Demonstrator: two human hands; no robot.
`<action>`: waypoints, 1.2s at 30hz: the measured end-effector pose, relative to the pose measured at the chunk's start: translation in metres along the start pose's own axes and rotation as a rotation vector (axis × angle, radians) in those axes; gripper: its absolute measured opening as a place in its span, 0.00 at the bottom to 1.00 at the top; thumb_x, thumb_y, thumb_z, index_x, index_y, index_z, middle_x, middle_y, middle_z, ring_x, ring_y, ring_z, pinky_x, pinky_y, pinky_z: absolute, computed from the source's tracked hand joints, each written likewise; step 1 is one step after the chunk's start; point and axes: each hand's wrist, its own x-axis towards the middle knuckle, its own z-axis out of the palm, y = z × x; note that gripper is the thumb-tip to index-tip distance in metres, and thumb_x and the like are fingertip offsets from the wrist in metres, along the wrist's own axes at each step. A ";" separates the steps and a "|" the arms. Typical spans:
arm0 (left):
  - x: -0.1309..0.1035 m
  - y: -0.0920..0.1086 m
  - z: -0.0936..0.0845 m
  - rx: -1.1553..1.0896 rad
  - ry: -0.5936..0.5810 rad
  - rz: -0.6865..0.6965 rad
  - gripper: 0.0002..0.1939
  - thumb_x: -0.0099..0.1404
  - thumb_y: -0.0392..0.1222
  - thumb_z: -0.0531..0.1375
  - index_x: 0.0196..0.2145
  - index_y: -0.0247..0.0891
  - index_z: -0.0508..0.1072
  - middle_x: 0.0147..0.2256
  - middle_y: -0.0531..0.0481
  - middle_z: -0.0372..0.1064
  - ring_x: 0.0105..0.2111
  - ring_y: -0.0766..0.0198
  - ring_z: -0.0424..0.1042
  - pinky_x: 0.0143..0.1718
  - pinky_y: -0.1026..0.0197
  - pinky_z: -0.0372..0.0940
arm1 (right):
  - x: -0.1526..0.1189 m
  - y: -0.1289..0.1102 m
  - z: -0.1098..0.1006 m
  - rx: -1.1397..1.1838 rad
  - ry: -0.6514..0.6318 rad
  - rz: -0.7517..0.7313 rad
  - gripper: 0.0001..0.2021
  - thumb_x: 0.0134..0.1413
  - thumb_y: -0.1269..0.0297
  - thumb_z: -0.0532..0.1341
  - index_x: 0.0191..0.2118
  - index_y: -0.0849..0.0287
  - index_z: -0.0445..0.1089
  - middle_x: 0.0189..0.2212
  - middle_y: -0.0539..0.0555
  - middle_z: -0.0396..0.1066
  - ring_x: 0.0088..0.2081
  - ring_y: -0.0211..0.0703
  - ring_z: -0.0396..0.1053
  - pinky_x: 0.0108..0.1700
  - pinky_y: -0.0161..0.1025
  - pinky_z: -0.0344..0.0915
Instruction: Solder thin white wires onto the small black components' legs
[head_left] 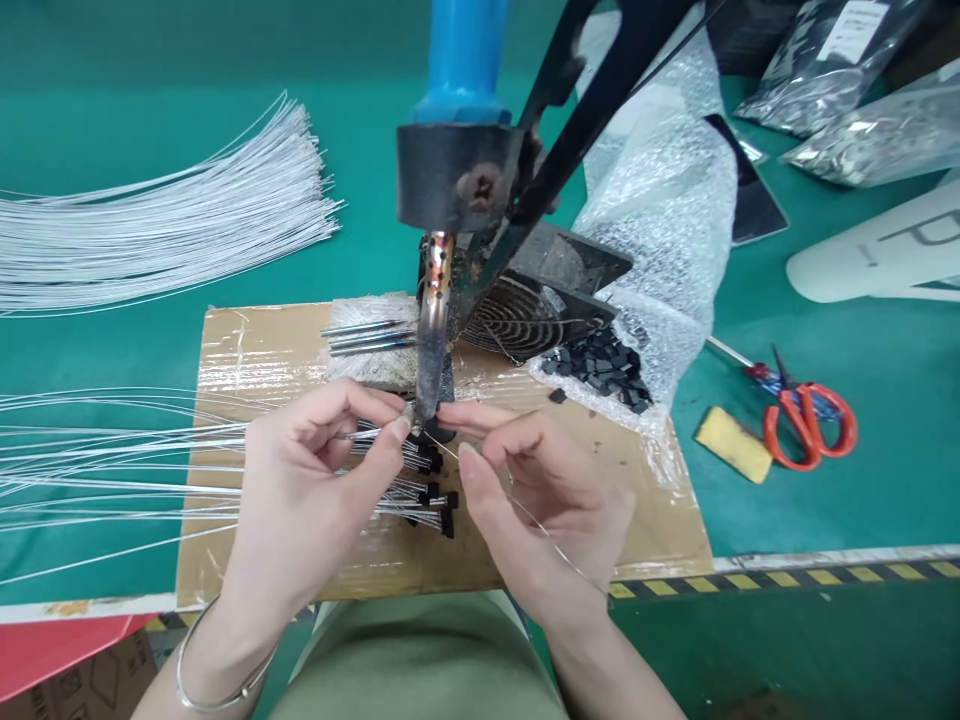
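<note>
My left hand is closed in a pinch by the tip of a soldering iron; a white wire runs through it, its end mostly hidden by the fingertips. Thin solder wire is pinched in my right hand, reaching the iron's tip and trailing back past the palm. The iron hangs tip down from a black stand, between my two hands. Just under the fingers lie white wires with black connectors on their ends, on a cardboard sheet.
A thick bundle of white wires lies at the left. Small black pieces rest on bubble wrap beside a black fan. Red-handled scissors, a yellow sponge and a white cup are to the right.
</note>
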 end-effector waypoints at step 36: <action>-0.002 0.001 0.002 -0.004 0.006 -0.016 0.06 0.63 0.34 0.69 0.29 0.42 0.81 0.33 0.54 0.81 0.27 0.69 0.69 0.24 0.65 0.57 | -0.001 -0.002 0.002 -0.079 0.010 -0.034 0.10 0.61 0.76 0.65 0.33 0.53 0.69 0.46 0.55 0.83 0.50 0.48 0.82 0.54 0.45 0.77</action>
